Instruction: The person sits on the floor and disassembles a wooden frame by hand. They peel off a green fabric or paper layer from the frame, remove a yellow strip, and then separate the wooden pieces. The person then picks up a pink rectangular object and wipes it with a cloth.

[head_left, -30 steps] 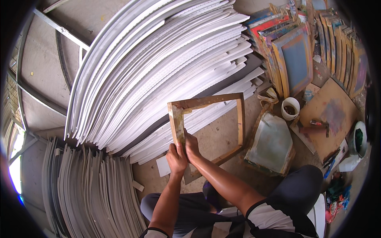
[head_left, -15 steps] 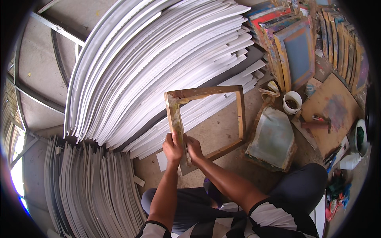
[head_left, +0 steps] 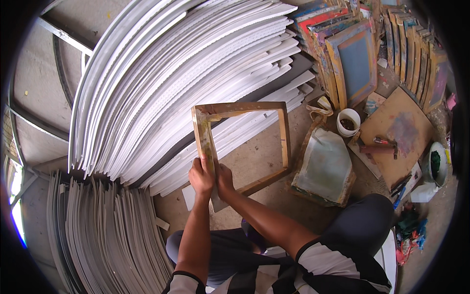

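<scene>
Both my hands hold one bare wooden frame (head_left: 285, 130) upright in front of me, and its opening shows the floor and white sheets behind. My left hand (head_left: 201, 176) is closed round the outer side of the frame's left bar, thumb up along it. On the inner side of the same bar, my right hand (head_left: 225, 181) is closed too, its fingertips partly hidden by the wood. The bar is stained yellowish and worn. To the right, a second frame with pale greenish mesh (head_left: 325, 159) lies on the floor near my knee.
Tall stacks of white sheets (head_left: 186, 73) and grey sheets (head_left: 105, 225) stand at the left. Framed screens (head_left: 356, 61) lean at the back right. Nearer are a white tub (head_left: 348, 122), a stained board (head_left: 409, 125) with a hammer (head_left: 387, 147), a bucket (head_left: 437, 164) and coloured rags (head_left: 411, 230).
The whole scene has shifted slightly left in view as my head turned. My hands keep the same grip on the wooden frame.
</scene>
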`<state>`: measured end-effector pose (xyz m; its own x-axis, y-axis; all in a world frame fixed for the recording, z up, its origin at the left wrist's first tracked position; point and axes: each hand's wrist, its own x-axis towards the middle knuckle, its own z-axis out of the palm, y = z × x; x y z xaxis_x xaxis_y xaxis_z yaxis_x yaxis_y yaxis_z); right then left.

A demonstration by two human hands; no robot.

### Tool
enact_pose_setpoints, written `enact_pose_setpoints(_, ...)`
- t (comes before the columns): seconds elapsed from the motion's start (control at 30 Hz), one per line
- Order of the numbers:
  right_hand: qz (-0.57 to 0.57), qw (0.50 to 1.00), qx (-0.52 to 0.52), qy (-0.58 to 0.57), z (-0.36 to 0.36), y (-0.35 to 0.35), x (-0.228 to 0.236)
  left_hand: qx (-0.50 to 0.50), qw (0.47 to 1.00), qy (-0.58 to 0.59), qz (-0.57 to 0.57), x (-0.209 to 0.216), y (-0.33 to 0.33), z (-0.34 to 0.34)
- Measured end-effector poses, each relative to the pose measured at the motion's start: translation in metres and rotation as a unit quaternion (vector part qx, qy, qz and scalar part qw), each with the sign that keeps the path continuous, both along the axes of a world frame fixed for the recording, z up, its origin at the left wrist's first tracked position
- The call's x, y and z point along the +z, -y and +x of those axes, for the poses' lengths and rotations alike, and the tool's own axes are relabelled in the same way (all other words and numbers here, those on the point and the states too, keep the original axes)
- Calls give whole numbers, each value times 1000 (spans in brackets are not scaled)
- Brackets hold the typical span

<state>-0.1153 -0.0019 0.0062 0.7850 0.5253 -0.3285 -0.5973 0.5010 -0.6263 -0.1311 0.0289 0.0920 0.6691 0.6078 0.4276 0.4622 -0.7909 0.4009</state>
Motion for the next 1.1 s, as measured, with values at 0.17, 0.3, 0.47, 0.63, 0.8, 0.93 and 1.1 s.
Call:
enact_pose_setpoints(0.17, -181, 979, 46, 81, 8, 8, 16, 30, 999, -29, -9, -2, -8, 0)
enact_pose_setpoints(0.3, -226, 967, 44, 110, 23, 9, 13, 51, 998, -42, -16, 6, -3, 13)
enact_pose_setpoints(0.47, -85, 996, 21, 3, 2, 9, -18, 41, 998, -45, -12, 4, -12, 14)
enact_pose_setpoints(0.63, -103, 988, 109, 23, 8, 37, -9, 17, 1000, -16, -20, 5, -5, 29)
enact_pose_setpoints(0.8, -166, 973, -44, 156, 12, 23, -7, -54, 995, -4, -84, 11, -3, 27)
enact_pose_setpoints(0.93, -184, 970, -35, 156, 40, 21, -3, 32, 989, -126, -78, -14, 6, 0)
enact_pose_setpoints(1.1, -65, 995, 68, 44, 38, 10, -5, -52, 992, -70, -96, -19, -8, -12)
